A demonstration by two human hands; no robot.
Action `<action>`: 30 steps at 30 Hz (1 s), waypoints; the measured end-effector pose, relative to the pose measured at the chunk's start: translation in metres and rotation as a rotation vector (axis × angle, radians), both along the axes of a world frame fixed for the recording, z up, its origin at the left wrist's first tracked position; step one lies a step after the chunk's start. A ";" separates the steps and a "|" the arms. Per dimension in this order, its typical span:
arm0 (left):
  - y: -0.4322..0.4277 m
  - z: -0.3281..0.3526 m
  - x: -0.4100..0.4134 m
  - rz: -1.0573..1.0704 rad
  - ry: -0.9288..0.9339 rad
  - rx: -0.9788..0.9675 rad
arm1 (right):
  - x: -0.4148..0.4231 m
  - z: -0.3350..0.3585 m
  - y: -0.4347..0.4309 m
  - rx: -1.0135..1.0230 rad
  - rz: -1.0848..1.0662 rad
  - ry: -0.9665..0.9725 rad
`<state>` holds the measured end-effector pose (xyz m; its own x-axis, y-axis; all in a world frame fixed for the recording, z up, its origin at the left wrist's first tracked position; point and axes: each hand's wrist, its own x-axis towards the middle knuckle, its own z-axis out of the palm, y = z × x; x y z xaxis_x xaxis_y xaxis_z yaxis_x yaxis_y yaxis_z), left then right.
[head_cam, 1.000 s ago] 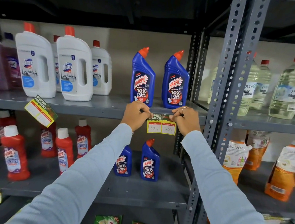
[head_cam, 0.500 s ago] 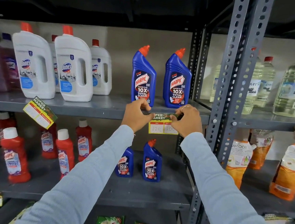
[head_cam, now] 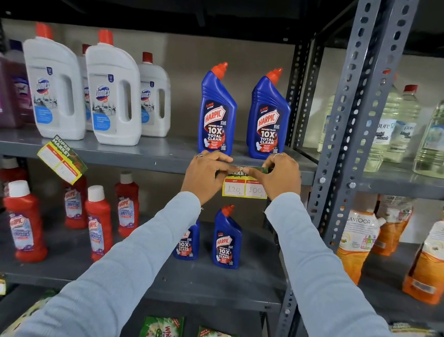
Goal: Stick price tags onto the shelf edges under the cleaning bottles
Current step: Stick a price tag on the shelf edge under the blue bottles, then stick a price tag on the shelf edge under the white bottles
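The tag (head_cam: pixel 244 187) is hanging from the shelf edge (head_cam: pixel 135 160) under the Harpic bottles (head_cam: pixel 216 111); left hand (head_cam: pixel 205 173) and right hand (head_cam: pixel 281 177) are pinching its top strip, best pressing it flat and level, outward from the middle

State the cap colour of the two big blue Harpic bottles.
Orange-red caps on both blue Harpic bottles, clearest in the head view.

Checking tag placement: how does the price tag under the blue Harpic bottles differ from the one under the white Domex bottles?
The Harpic tag hangs level; the Domex tag is tilted.
The left hand and right hand press the Harpic tag's top edge against the shelf edge; nothing touches the Domex tag.
The Harpic tag's boxes read 120 and 100; the Domex tag's are unreadable.
Both are yellow supermarket tags on that edge.
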<state>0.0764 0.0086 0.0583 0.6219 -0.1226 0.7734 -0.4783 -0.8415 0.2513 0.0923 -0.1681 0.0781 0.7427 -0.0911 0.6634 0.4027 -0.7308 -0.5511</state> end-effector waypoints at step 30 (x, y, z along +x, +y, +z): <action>0.390 0.023 -0.098 0.124 0.204 -0.094 | -0.093 -0.043 0.356 -0.089 0.210 -0.009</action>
